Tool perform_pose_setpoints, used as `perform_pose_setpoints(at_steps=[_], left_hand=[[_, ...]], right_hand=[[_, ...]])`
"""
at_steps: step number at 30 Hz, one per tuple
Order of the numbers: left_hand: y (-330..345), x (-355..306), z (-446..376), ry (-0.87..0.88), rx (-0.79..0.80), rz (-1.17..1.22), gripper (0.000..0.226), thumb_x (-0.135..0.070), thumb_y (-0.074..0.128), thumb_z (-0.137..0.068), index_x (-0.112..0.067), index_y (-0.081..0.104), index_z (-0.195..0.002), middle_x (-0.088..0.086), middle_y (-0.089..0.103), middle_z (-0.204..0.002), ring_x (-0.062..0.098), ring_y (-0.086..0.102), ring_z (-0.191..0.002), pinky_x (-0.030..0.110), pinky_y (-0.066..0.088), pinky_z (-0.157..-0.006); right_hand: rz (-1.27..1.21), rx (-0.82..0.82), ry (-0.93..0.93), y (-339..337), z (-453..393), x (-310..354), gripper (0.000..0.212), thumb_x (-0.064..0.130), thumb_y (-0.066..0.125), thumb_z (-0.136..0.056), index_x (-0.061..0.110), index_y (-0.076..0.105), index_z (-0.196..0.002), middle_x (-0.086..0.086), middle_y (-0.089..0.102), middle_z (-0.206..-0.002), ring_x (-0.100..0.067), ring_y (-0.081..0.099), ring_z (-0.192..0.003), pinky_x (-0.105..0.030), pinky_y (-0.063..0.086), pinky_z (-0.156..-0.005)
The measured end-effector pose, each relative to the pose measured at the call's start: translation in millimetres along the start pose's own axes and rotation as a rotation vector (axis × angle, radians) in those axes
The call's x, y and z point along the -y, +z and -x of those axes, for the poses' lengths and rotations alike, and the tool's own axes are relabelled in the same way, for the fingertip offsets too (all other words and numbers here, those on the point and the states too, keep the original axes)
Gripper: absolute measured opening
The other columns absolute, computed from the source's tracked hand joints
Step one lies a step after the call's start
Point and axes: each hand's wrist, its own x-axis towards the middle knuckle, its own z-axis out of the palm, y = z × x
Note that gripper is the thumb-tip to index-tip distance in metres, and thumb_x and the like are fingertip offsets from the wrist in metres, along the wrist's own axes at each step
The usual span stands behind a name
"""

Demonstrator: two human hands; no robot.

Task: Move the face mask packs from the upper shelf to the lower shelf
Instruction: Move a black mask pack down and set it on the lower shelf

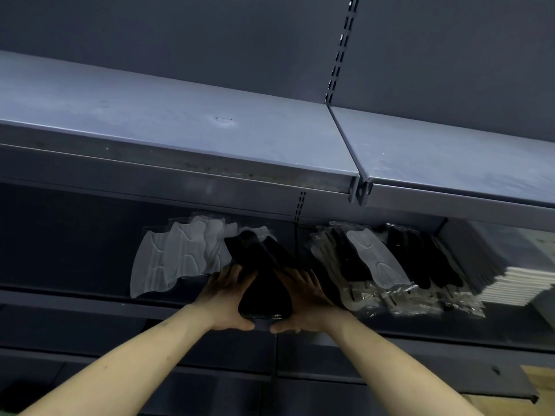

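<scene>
— Head view first: how much room do we have around the black mask packs [264, 283]?

— Not much. They lie on the lower shelf [90, 298], their near end right at its front lip. The upper shelf [180, 139] hangs above with its front edge overhead, so we work in the dark slot between the two. White mask packs [177, 259] fan out touching the pile's left side, and a mixed heap of clear-wrapped packs [375, 265] lies just beside it on the right.

— And our hands?

— We have the black pile framed between them. Our left hand [228, 298] lies along its left flank, fingers fairly straight and spread, thumb pressed to the near corner. Our right hand [306, 298] mirrors it on the right flank, thumb at the other corner. Both rest flat against the pile rather than curling round it (whether any fingertip hooks under the wrap, we cannot tell).

— Materials?

— Shelves are grey painted metal, scuffed on top, with a slotted upright [342, 46] on the back panel. The packs are glossy crinkled film; the black ones taper away from us, the white ones show curved moulded seams. A stack of flat white items [519, 286] sits at the far right.
</scene>
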Motion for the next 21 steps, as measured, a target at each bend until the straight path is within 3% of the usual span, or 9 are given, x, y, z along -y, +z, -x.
perform_pose_setpoints(at_steps=[3, 5, 7, 10, 13, 16, 19, 21], left_hand=[[-0.4, 4.4, -2.3, 0.021, 0.011, 0.032, 0.108, -0.067, 0.068, -0.063, -0.035, 0.015, -0.152, 0.002, 0.003, -0.157, 0.029, 0.006, -0.145, 0.043, 0.019, -0.118], [-0.9, 6.3, -1.1, 0.032, 0.043, 0.067, 0.111, -0.065, 0.069, -0.061, -0.035, 0.011, -0.152, -0.002, -0.009, -0.161, 0.029, -0.005, -0.149, 0.046, 0.013, -0.121], [-0.9, 7.6, 1.6, 0.034, 0.068, 0.081, 0.114, -0.063, 0.07, -0.063, -0.037, 0.004, -0.153, -0.004, -0.001, -0.159, 0.028, 0.005, -0.147, 0.043, 0.016, -0.12], [-4.0, 7.1, 2.1, 0.028, 0.046, 0.027, 0.113, -0.062, 0.068, -0.066, -0.04, -0.001, -0.152, -0.003, 0.016, -0.151, 0.025, 0.02, -0.138, 0.04, 0.026, -0.113], [-9.5, 3.6, -1.8, 0.013, 0.049, -0.039, 0.106, -0.066, 0.065, -0.066, -0.035, 0.013, -0.152, 0.0, 0.025, -0.143, 0.024, 0.026, -0.131, 0.039, 0.029, -0.109], [-10.3, 3.0, -5.2, 0.018, 0.03, -0.042, 0.094, -0.065, 0.067, -0.062, -0.03, 0.032, -0.142, 0.002, 0.017, -0.148, 0.027, 0.018, -0.138, 0.042, 0.028, -0.112], [-9.0, 5.6, -6.9, 0.03, 0.09, 0.013, 0.101, -0.063, 0.068, -0.061, -0.026, 0.028, -0.145, -0.005, -0.012, -0.161, 0.028, -0.009, -0.149, 0.049, 0.013, -0.121], [-11.0, 5.9, -7.1, 0.031, 0.085, 0.046, 0.102, -0.063, 0.07, -0.058, -0.028, 0.027, -0.144, -0.003, 0.011, -0.157, 0.027, 0.013, -0.145, 0.044, 0.023, -0.118]], right_hand=[[-0.015, 0.0, -0.037, -7.4, 2.4, 3.4, 0.109, 0.058, 0.079, -0.067, 0.041, 0.015, -0.154, 0.006, 0.024, -0.153, -0.019, 0.015, -0.143, -0.044, 0.004, -0.123], [-0.028, 0.0, -0.059, -7.8, 3.2, 3.5, 0.104, 0.053, 0.078, -0.07, 0.041, 0.016, -0.153, 0.006, 0.027, -0.153, -0.02, 0.018, -0.143, -0.039, 0.002, -0.123], [-0.032, -0.004, -0.074, -5.3, 4.1, 1.9, 0.103, 0.052, 0.077, -0.072, 0.042, 0.014, -0.154, 0.006, 0.027, -0.155, -0.02, 0.018, -0.145, -0.038, 0.0, -0.122], [-0.031, -0.006, -0.051, -1.0, 6.2, -0.1, 0.108, 0.055, 0.073, -0.073, 0.041, 0.004, -0.155, 0.007, 0.013, -0.161, -0.022, 0.014, -0.146, -0.04, 0.01, -0.122], [-0.03, -0.005, -0.005, 5.1, 7.3, -4.3, 0.115, 0.063, 0.071, -0.071, 0.037, -0.002, -0.156, 0.006, 0.005, -0.164, -0.023, 0.011, -0.149, -0.042, 0.015, -0.122], [-0.047, -0.013, 0.033, 9.3, 7.4, -6.9, 0.123, 0.068, 0.073, -0.067, 0.034, -0.004, -0.157, 0.005, 0.0, -0.165, -0.023, -0.001, -0.152, -0.044, 0.012, -0.123], [-0.098, -0.011, 0.082, 7.7, 7.8, -6.4, 0.13, 0.066, 0.077, -0.065, 0.032, -0.007, -0.158, 0.005, -0.002, -0.165, -0.02, -0.005, -0.152, -0.043, 0.008, -0.124], [-0.124, -0.013, 0.085, 6.7, 7.1, -6.3, 0.129, 0.065, 0.078, -0.064, 0.035, -0.004, -0.158, 0.005, 0.007, -0.163, -0.02, 0.004, -0.15, -0.042, 0.012, -0.122]])
